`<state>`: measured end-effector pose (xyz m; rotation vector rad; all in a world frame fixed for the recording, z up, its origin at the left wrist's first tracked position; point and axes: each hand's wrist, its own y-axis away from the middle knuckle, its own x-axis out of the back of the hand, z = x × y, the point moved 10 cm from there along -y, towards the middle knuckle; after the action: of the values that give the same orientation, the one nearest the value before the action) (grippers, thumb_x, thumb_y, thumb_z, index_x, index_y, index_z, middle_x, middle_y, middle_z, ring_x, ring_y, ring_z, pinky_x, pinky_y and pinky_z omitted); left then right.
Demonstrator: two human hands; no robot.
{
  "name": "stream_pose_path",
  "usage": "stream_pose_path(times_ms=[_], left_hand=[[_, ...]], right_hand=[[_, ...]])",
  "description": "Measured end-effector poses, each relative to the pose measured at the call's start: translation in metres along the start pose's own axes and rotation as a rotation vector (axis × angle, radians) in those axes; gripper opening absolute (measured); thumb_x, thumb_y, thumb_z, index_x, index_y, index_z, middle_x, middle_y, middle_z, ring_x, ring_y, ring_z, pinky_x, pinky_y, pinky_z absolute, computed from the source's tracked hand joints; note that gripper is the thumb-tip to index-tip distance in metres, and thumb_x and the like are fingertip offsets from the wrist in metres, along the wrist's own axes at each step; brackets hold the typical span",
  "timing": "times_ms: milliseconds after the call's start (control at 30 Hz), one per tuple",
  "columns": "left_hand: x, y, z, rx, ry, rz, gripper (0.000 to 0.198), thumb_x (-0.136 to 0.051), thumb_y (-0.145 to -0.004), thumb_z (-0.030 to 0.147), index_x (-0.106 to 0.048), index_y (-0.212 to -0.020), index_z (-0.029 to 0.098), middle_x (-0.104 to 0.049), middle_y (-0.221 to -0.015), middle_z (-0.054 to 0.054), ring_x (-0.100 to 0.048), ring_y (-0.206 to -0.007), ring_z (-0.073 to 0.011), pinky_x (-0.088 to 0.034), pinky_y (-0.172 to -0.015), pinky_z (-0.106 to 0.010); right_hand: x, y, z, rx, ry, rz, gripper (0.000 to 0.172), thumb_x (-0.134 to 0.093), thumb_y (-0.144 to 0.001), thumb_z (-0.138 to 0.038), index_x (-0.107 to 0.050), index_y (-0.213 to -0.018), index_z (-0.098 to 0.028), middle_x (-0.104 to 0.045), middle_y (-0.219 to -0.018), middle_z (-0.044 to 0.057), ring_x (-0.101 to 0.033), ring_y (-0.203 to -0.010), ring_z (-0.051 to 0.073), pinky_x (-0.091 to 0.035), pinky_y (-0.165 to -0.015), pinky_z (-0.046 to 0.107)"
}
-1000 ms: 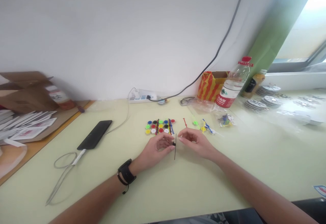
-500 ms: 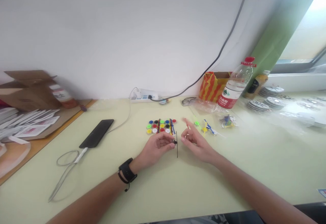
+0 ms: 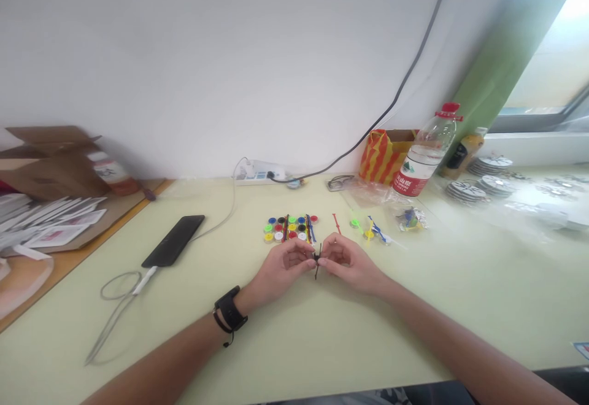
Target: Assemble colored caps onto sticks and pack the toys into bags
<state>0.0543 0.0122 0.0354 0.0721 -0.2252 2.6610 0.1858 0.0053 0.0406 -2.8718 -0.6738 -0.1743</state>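
Note:
Over the table, the fingertips of my left hand [image 3: 283,270] and my right hand [image 3: 352,264] meet, both closed on a thin black stick-like piece [image 3: 316,273]. It has a small dark middle part, mostly hidden by the fingers, and stands nearly upright with a slight tilt. Just beyond my left hand lie coloured round discs [image 3: 278,228] in rows, with thin coloured strips [image 3: 311,229] across them. A red strip [image 3: 337,222] lies beyond my right hand. To its right are a green disc [image 3: 354,223], a yellow disc [image 3: 369,234] and a blue strip [image 3: 377,229].
A black phone [image 3: 173,241] with a cable lies at left. Along the wall stand a power strip [image 3: 260,172], a striped bag [image 3: 381,156] and a large bottle [image 3: 421,159]. Stacked discs [image 3: 465,191] are far right; a cardboard box [image 3: 55,162] and papers are far left.
My right hand has moved left and closed on the black piece, which is now tilted a little. The red strip behind it shows more clearly. My left hand has stayed in place.

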Motion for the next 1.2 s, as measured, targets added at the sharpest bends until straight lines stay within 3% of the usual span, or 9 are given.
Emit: stream_pose_path(times_ms=[233,400,467,533,567,600,633,700,1200], left_hand=[[0.0,0.001,0.001,-0.01,-0.006,-0.003,0.025,-0.077,-0.091,0.035,-0.068,-0.107,0.018,-0.069,-0.106,-0.007,-0.069,-0.1,-0.0211,-0.06,-0.093,-0.037],[0.0,0.001,0.001,-0.003,0.013,0.003,0.024,-0.078,-0.09,0.032,-0.068,-0.107,0.018,-0.069,-0.104,-0.006,-0.069,-0.096,-0.0192,-0.06,-0.093,-0.037],[0.0,0.002,0.002,-0.001,0.01,0.006,0.024,-0.078,-0.09,0.032,-0.068,-0.107,0.018,-0.068,-0.103,-0.006,-0.069,-0.096,-0.0187,-0.06,-0.093,-0.036],[0.001,0.002,0.002,-0.003,0.002,0.009,0.023,-0.078,-0.091,0.031,-0.068,-0.106,0.018,-0.068,-0.102,-0.005,-0.069,-0.096,-0.0184,-0.06,-0.093,-0.036],[0.001,0.002,0.002,-0.005,0.0,0.01,0.023,-0.078,-0.091,0.031,-0.068,-0.106,0.018,-0.068,-0.102,-0.005,-0.069,-0.096,-0.0184,-0.06,-0.093,-0.036],[0.001,0.002,0.002,-0.007,-0.001,0.009,0.023,-0.078,-0.091,0.031,-0.068,-0.106,0.018,-0.068,-0.103,-0.005,-0.068,-0.097,-0.0185,-0.06,-0.093,-0.036],[0.001,0.001,0.002,-0.009,-0.002,0.009,0.023,-0.078,-0.091,0.031,-0.068,-0.106,0.018,-0.068,-0.103,-0.005,-0.068,-0.097,-0.0186,-0.06,-0.094,-0.036],[0.001,0.001,0.001,-0.01,-0.003,0.01,0.024,-0.078,-0.091,0.031,-0.067,-0.107,0.018,-0.068,-0.104,-0.006,-0.068,-0.099,-0.019,-0.06,-0.094,-0.036],[-0.003,0.002,-0.002,-0.025,-0.032,-0.018,0.024,-0.077,-0.091,0.031,-0.068,-0.108,0.017,-0.071,-0.105,-0.007,-0.07,-0.098,-0.02,-0.058,-0.094,-0.037]], right_hand=[[0.004,0.003,-0.004,0.058,0.097,0.033,0.037,-0.064,-0.096,-0.044,-0.054,-0.127,-0.026,-0.068,-0.092,0.003,-0.062,-0.077,0.018,-0.051,-0.068,0.031],[0.009,0.006,-0.001,0.07,0.063,0.102,0.089,-0.062,-0.097,-0.039,-0.003,-0.163,-0.034,-0.062,-0.1,0.001,-0.057,-0.067,0.014,-0.046,-0.059,0.028],[0.015,0.006,0.002,0.067,0.008,0.159,0.09,-0.062,-0.097,-0.041,0.0,-0.162,-0.035,-0.06,-0.101,0.0,-0.054,-0.065,0.013,-0.044,-0.058,0.028],[0.018,0.005,0.003,0.044,-0.011,0.17,0.06,-0.059,-0.098,-0.046,-0.035,-0.152,-0.031,-0.059,-0.094,-0.001,-0.049,-0.062,0.013,-0.041,-0.058,0.028],[0.016,0.004,0.004,0.018,-0.002,0.129,0.038,-0.055,-0.1,-0.048,-0.057,-0.131,-0.026,-0.058,-0.085,-0.001,-0.046,-0.06,0.013,-0.04,-0.057,0.028],[0.012,0.004,0.005,-0.013,0.01,0.064,0.033,-0.05,-0.102,-0.05,-0.067,-0.1,-0.022,-0.054,-0.074,-0.002,-0.043,-0.058,0.013,-0.037,-0.057,0.029],[0.007,0.004,0.005,-0.045,0.022,-0.011,0.047,-0.045,-0.104,-0.051,-0.061,-0.072,-0.02,-0.048,-0.063,-0.002,-0.039,-0.055,0.013,-0.035,-0.057,0.031],[-0.001,0.005,0.003,-0.075,0.027,-0.122,0.064,-0.038,-0.105,-0.053,-0.038,-0.049,-0.021,-0.035,-0.052,-0.002,-0.033,-0.052,0.013,-0.031,-0.057,0.032],[-0.004,0.002,0.003,-0.019,0.149,-0.09,0.036,-0.059,-0.099,-0.052,-0.057,-0.083,-0.02,-0.047,-0.072,-0.003,-0.041,-0.065,0.013,-0.033,-0.059,0.027]])
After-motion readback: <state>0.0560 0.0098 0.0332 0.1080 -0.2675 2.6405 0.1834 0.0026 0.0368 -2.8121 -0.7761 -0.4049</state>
